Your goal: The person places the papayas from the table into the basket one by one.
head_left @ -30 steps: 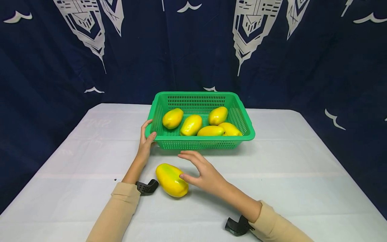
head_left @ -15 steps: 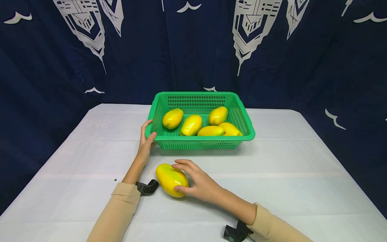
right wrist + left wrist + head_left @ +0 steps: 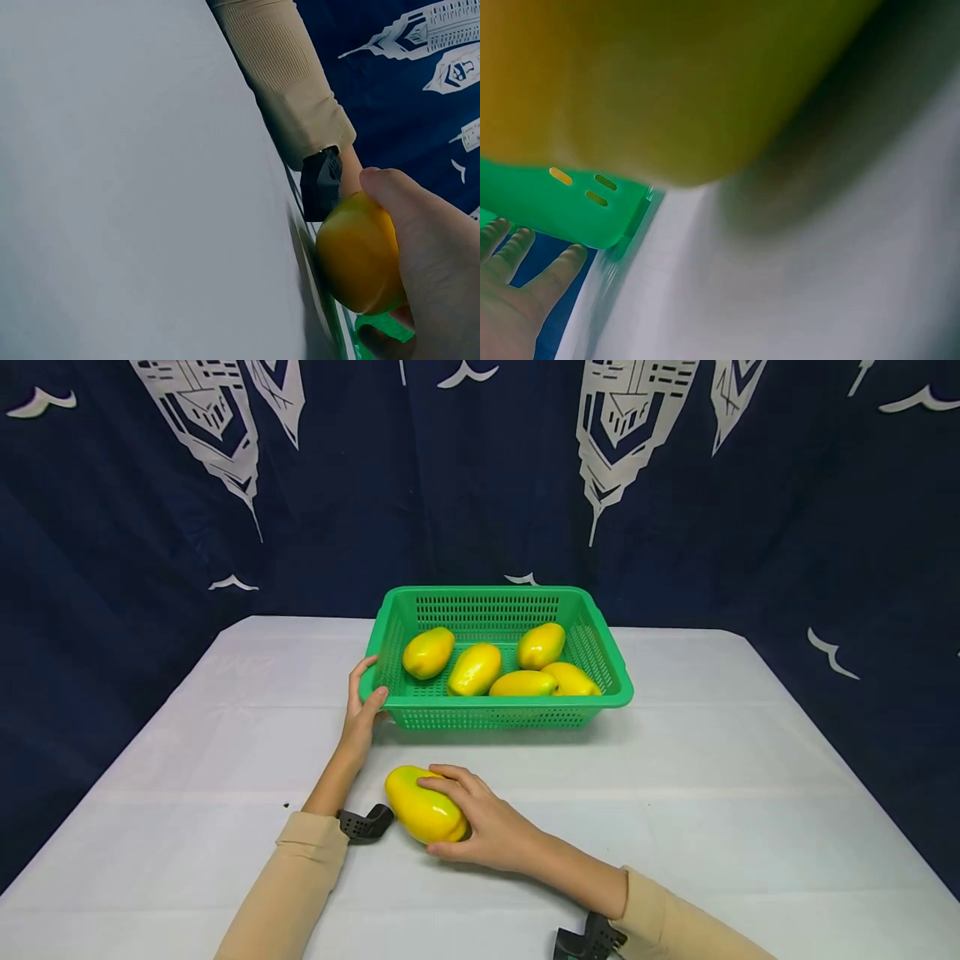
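In the head view a yellow mango (image 3: 422, 806) with a green tinge lies on the white table. My right hand (image 3: 487, 827) grips its right end, fingers over the far side and thumb along the near side. The right wrist view shows the same mango (image 3: 358, 251) between thumb and fingers. My left hand (image 3: 362, 714) holds the left front corner of a green plastic basket (image 3: 495, 702), with its thumb at the rim. Several more mangoes, among them one at the left (image 3: 428, 653), lie in the basket. Up close, the mango (image 3: 652, 82) fills the top of the left wrist view.
The white-covered table (image 3: 720, 777) extends on both sides of the basket. Behind it hangs a dark blue curtain (image 3: 480, 502) with white prints. Black wrist cameras, such as the left one (image 3: 366, 824), stick out below the hands; the left one is close to the mango.
My right hand has come down and leftward onto the mango, and its fingers have closed round it. The left hand and the basket have stayed in place.
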### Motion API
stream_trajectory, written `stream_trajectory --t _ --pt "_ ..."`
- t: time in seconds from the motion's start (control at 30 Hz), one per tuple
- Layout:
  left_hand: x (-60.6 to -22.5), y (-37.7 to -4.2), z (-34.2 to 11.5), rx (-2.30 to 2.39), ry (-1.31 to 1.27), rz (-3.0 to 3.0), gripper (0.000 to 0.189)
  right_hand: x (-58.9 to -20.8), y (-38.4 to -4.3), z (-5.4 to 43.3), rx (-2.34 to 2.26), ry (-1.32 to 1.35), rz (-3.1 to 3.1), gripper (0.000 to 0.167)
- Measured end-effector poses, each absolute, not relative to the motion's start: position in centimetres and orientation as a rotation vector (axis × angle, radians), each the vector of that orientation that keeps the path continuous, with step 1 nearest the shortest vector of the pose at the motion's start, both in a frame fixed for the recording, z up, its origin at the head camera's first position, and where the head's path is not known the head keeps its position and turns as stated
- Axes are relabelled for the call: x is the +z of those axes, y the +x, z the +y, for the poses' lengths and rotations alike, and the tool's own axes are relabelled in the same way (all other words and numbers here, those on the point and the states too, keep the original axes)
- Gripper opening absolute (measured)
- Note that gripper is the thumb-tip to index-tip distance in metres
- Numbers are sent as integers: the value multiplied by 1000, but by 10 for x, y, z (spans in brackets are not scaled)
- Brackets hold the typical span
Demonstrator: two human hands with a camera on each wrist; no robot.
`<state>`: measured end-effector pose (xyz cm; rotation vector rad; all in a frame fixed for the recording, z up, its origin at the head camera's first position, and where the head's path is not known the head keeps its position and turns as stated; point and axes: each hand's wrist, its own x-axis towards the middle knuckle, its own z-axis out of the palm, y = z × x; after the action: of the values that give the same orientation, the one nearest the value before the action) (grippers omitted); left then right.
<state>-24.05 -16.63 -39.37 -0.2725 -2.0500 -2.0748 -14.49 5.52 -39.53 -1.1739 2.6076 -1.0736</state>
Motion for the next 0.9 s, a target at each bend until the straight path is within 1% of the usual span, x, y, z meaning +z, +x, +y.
stream_trajectory --t 0.1,0.5,0.9 --pt "-393 -241 -167 -2077 -267 -2049 56 -396 -146 55 -1103 -1174 2585 70" --pt "-393 -241 -166 -2076 -275 -2052 57 -396 -146 55 -1259 -1123 2527 66" --pt "-393 -240 -166 -2080 -266 -2058 58 -386 -146 56 -1302 -1110 2558 66"
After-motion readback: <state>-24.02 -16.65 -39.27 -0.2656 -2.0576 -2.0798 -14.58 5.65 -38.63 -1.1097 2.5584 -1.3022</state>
